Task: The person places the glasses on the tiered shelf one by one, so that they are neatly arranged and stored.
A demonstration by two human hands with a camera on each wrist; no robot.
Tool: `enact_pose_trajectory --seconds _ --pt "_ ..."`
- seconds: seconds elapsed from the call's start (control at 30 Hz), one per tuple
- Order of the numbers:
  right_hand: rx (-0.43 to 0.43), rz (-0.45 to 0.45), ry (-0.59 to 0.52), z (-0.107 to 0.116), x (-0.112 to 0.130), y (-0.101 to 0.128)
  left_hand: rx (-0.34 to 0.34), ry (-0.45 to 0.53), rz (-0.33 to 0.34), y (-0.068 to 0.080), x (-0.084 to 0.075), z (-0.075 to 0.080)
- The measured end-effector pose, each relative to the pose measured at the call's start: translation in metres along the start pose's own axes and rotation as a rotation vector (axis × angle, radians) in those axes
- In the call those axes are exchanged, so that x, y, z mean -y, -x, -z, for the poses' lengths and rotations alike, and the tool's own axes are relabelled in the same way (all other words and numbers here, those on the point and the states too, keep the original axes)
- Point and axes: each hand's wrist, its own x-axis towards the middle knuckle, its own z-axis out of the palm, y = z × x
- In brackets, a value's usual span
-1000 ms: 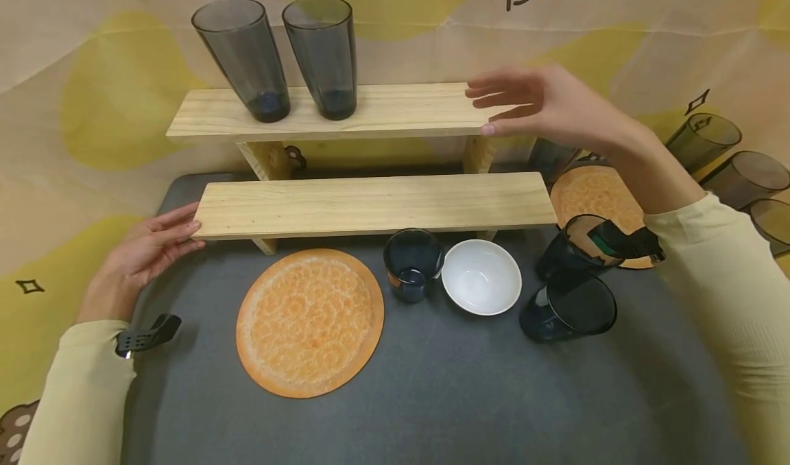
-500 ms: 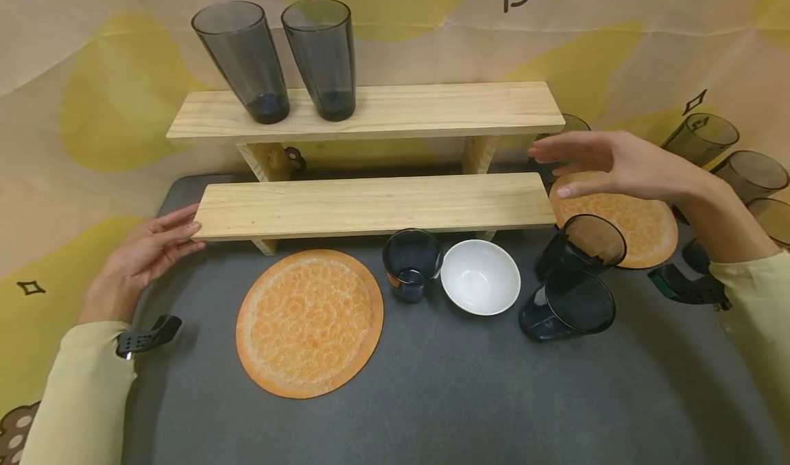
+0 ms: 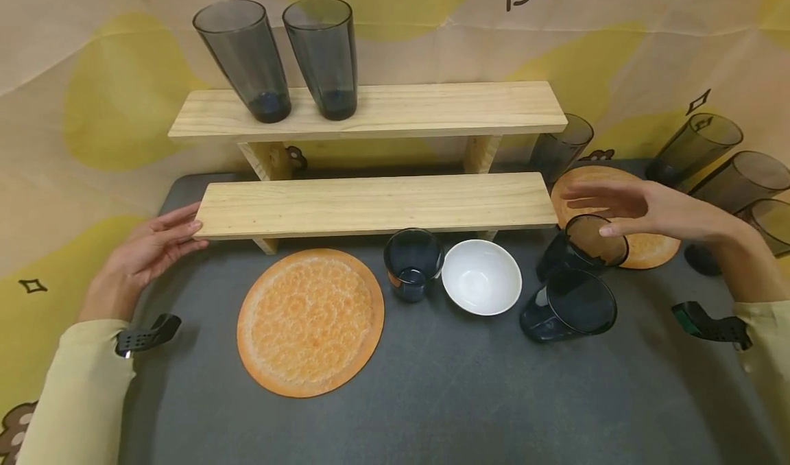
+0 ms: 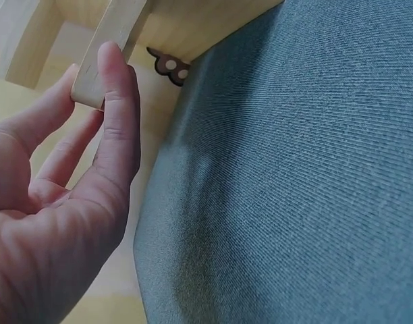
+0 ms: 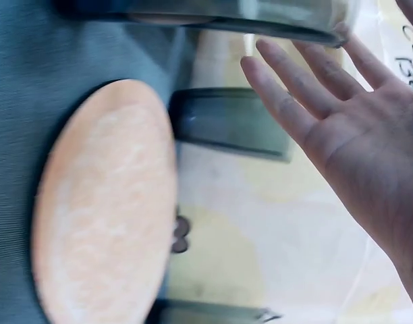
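My left hand [image 3: 179, 235] rests with straight fingers against the left end of the lower wooden shelf [image 3: 370, 204]. In the left wrist view its fingers [image 4: 119, 101] touch the board's end [image 4: 98, 64]. My right hand [image 3: 595, 211] hovers open, fingers spread, just above a dark tumbler [image 3: 583, 245] and an orange round plate [image 3: 648, 249] at the right. The right wrist view shows that palm [image 5: 355, 135] beside the plate [image 5: 105, 202] and a dark glass [image 5: 230, 125]. It holds nothing.
Two tall dark glasses [image 3: 243, 60] [image 3: 322, 57] stand on the upper shelf [image 3: 432, 105]. On the grey mat [image 3: 432, 396] lie another orange plate [image 3: 310, 321], a small dark cup [image 3: 412, 263], a white bowl [image 3: 481, 276] and a second tumbler [image 3: 568, 311]. More glasses [image 3: 694, 146] stand far right.
My right hand came down from the right end of the upper shelf to just above the tumbler and plate at the right. The left hand stayed put.
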Motion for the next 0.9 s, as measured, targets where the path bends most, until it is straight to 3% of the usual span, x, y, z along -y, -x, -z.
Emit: enact_pose_trajectory --seconds 0.1,0.27,0.37,0.63,0.9 --pt "0.005 0.065 -0.073 -0.006 -0.017 0.009 0.008 0.003 0.003 0.000 0.000 0.000" --pt "0.048 0.303 -0.379 -0.017 -0.053 0.021 0.005 -0.002 0.001 0.000 0.001 -0.001" --pt "0.063 0.374 -0.494 -0.025 -0.068 0.026 0.006 0.002 -0.012 0.000 0.002 0.000" --pt "-0.011 0.399 -0.628 -0.046 -0.077 0.033 0.024 0.036 -0.029 0.000 0.004 0.001" --pt "-0.127 0.386 -0.597 -0.058 -0.074 0.030 0.021 0.039 -0.028 -0.002 0.005 0.001"
